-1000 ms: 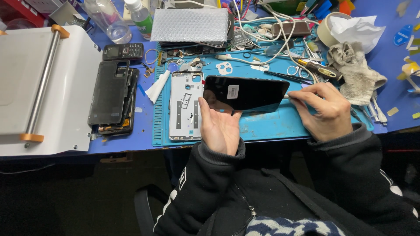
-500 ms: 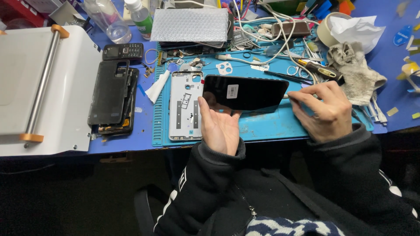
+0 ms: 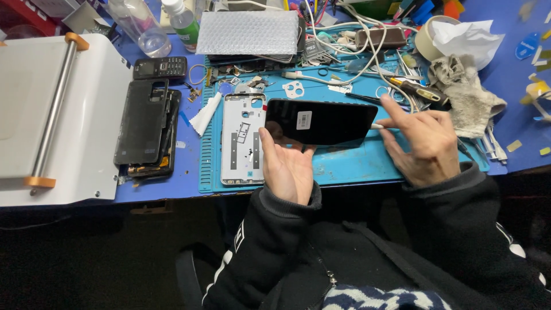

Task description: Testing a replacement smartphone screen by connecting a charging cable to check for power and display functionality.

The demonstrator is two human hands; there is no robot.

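My left hand holds a black phone screen panel flat over the teal work mat, gripping its left end from below. A small white label sits on the panel's top face. My right hand is at the panel's right end, pinching a thin white tool whose tip touches the panel's edge. A silver phone back frame lies on the mat just left of my left hand.
A white laminating machine with a metal roller stands at left. Black phone parts and a small keypad phone lie beside it. Cables, screwdrivers, a dirty cloth, tape roll and bottles crowd the back.
My right hand has lifted its fingers and shifted slightly, now showing the white tool at the panel's right edge. The panel and left hand have stayed nearly still.
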